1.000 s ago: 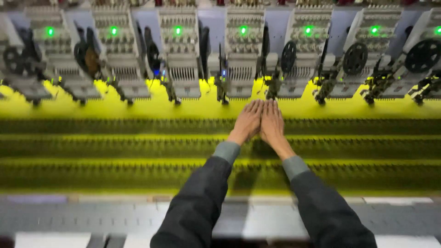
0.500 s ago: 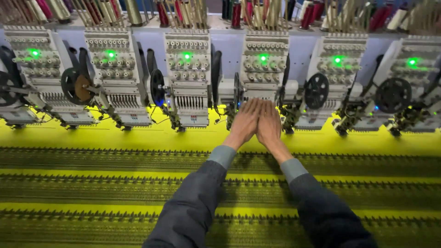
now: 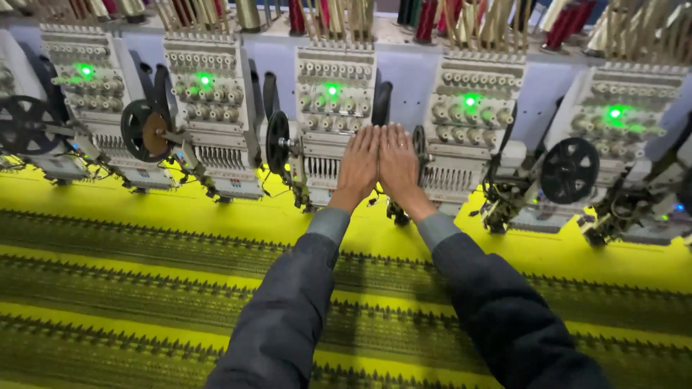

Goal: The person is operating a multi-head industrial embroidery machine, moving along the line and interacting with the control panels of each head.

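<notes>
Bright yellow fabric (image 3: pixel 180 216) stretches flat across the long machine bed, crossed by dark olive embroidered bands (image 3: pixel 144 288) that run from nine o'clock to three o'clock. Along the far edge, at twelve o'clock, stands a row of grey-white embroidery heads, each with a small green lamp lit on its face. Cones of thread in red, tan and gold (image 3: pixel 432 18) stand upright along the top of the row.

Both arms, in dark grey sleeves with lighter grey cuffs, reach straight out over the fabric. The left hand (image 3: pixel 358 164) and the right hand (image 3: pixel 398 164) are flat and open, fingers together and pointing to twelve o'clock, the two hands side by side and touching along their inner edges. Neither hand grips anything. They hover above the cloth, in front of the gap between the middle embroidery head (image 3: pixel 328 122) at eleven o'clock and the next embroidery head (image 3: pixel 465 137) at one o'clock.

A black spoked wheel (image 3: pixel 277 142) sits just beside the left hand at nine o'clock. Another black wheel (image 3: pixel 569 170) is well apart at three o'clock. Needle assemblies and loose thread hang below the heads, close to the wrists.
</notes>
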